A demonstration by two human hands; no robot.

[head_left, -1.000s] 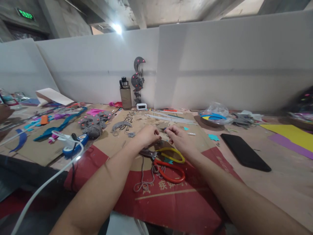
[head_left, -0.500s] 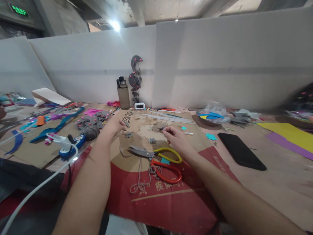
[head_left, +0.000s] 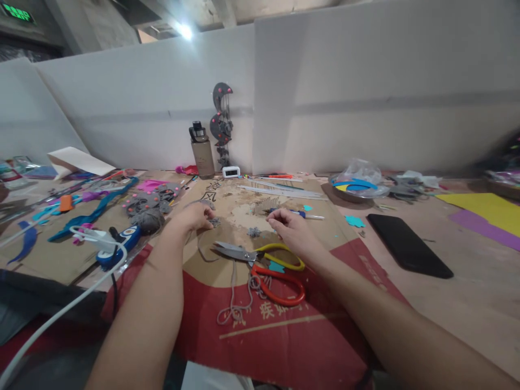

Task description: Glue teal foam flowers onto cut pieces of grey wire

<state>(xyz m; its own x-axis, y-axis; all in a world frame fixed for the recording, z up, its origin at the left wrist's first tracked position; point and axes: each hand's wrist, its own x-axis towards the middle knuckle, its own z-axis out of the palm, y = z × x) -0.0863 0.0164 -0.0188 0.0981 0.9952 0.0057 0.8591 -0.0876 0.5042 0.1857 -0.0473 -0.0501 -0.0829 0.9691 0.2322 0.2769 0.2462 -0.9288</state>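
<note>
Spreading across the bottom centre of the frame, the red-printed cardboard [head_left: 284, 346] bears pale gold characters; 疾 can be read, while those beside it are partly covered by the scissors and yarn. Loose grey yarn [head_left: 234, 314] loops over it, by the red and yellow handles of the scissors [head_left: 247, 254], whose blades point left and stand slightly parted at mid-frame.

Just above the scissors the two hands are well apart. At centre right, the right hand [head_left: 287, 226] has its fingers curled and thumb and forefinger tips close together; whether anything thin is pinched there I cannot tell. A blue-handled tool [head_left: 301, 214] lies just beyond its knuckles. A grey flower-shaped piece [head_left: 254, 232] lies between the hands. At centre left, the left hand [head_left: 197, 215] is partly closed, fingertips down at a second grey piece [head_left: 215, 221]; whether they grip or only touch it, I cannot tell.

Farther up, black characters mark the brown board. The bottle [head_left: 202, 157] carries faint, unreadable marking. At upper left, a green lit sign [head_left: 17, 13] is too blurred to read.
</note>
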